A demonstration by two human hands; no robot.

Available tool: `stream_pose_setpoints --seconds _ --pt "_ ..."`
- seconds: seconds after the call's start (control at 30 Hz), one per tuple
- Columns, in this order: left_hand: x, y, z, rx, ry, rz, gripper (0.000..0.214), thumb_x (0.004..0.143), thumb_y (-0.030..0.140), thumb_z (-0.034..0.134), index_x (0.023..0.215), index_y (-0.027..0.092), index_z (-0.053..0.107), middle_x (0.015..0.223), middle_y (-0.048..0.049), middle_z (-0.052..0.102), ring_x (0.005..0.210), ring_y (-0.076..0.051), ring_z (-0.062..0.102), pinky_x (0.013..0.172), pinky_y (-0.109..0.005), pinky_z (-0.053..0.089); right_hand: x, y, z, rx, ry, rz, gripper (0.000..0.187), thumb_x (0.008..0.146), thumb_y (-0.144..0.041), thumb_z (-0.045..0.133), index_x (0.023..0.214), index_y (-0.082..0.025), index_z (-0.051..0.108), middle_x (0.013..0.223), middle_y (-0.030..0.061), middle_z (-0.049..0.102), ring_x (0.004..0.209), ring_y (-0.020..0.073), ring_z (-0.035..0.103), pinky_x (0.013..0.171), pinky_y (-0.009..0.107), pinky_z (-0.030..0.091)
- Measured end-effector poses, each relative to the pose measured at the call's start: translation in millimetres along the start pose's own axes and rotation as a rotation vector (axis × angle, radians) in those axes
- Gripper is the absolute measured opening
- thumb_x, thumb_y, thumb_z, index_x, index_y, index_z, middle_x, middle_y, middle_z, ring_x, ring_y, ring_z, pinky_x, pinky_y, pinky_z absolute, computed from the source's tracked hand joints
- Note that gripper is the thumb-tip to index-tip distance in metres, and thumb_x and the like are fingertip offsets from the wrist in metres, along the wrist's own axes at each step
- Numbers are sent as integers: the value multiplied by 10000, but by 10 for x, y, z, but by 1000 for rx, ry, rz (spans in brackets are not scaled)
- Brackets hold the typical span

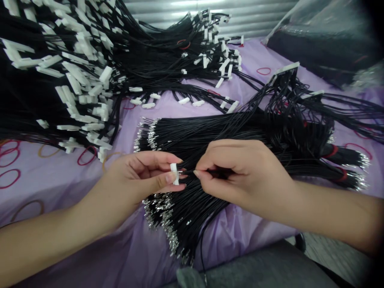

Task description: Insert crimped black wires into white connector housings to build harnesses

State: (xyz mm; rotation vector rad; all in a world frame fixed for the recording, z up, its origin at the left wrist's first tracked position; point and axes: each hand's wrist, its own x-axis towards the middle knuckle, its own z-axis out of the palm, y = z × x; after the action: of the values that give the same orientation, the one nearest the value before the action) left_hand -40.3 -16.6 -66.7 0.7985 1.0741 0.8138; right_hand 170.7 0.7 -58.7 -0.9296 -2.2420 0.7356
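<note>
At the near edge of the table (126, 256), which is covered in a purple cloth, the person's two hands meet above a loose fan of black wires (180, 216) whose bare metal tips spill toward that edge. The left hand (144, 176) pinches a small white connector (174, 174) between thumb and fingertips, holding it upright at the middle of the table's near side. The right hand (240, 172) is closed on a single black wire (187, 172), thumb and forefinger gripping it just behind its end, and that end touches the connector's side. Just beyond the hands lies a thick bundle of black wires (210, 132) with silvery terminals pointing left; its right part is bound by red rubber bands (330, 152). Loose rubber bands (9, 164), red and brownish, lie flat on the cloth toward the left edge. Farther back, filling the far left corner, sits a large heap of finished harnesses (75, 76), black leads ending in white connectors. A smaller heap (210, 44) lies at the far middle. In the far right corner rests a clear plastic bag (324, 40) with dark contents.
</note>
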Motion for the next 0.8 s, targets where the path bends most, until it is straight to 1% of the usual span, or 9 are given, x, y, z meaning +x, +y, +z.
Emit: stream_pose_setpoints --seconds 0.07,0.13,0.2,0.3,0.4,0.53,0.6,0.73,0.8 --pt "9 -7 -4 -2 -7 -4 176 735 85 817 837 228 812 765 23 800 732 -132 747 711 -180 626 1 -1 9 9 -8 -11 148 808 -64 610 694 -156 638 653 -31 583 603 53 514 552 176 387" --pt "21 -20 -13 8 -18 12 181 729 100 822 841 243 816 775 20 803 739 -141 750 712 -182 628 2 2 28 11 -16 -18 134 818 -64 615 719 -143 660 674 -23 605 619 55 529 564 172 400" --pt "32 -36 -27 32 -27 32 203 707 134 839 846 281 820 799 21 804 747 -167 754 718 -207 643 5 6 57 4 -9 -21 119 825 -60 623 741 -124 678 683 -18 610 625 51 529 572 165 402" --pt "37 -54 -41 73 -24 64 233 666 180 859 831 339 821 801 21 793 737 -212 746 716 -275 671 10 9 104 -12 19 -24 118 832 -65 633 730 -103 677 658 -25 579 605 38 500 559 156 378" --pt "35 -56 -27 86 -15 82 220 664 180 857 813 338 819 785 19 780 719 -207 733 710 -295 678 9 4 128 -33 17 -2 135 833 -74 630 702 -93 656 638 -29 540 594 35 471 551 157 358" --pt "37 -47 4 63 -9 76 196 676 143 846 816 277 816 767 15 778 699 -172 733 692 -276 669 -4 -6 123 -10 -20 49 151 850 -98 613 705 -94 654 642 -27 531 600 40 465 560 165 353" --pt "38 -47 7 62 -8 76 199 671 148 855 821 272 816 764 10 779 696 -167 730 673 -250 662 -8 -5 128 4 -31 67 160 859 -106 606 709 -96 657 644 -25 536 601 43 467 562 170 352" --pt "37 -52 1 59 1 76 225 657 131 862 838 258 818 758 11 775 684 -137 717 626 -175 632 -7 6 167 22 -20 56 162 869 -109 605 715 -96 655 664 -20 553 621 48 480 577 175 358" --pt "36 -53 0 55 2 75 220 667 107 850 837 243 818 752 16 774 685 -121 715 626 -157 620 -7 9 185 20 -18 54 168 874 -111 600 716 -96 655 669 -18 555 623 52 482 580 181 361"
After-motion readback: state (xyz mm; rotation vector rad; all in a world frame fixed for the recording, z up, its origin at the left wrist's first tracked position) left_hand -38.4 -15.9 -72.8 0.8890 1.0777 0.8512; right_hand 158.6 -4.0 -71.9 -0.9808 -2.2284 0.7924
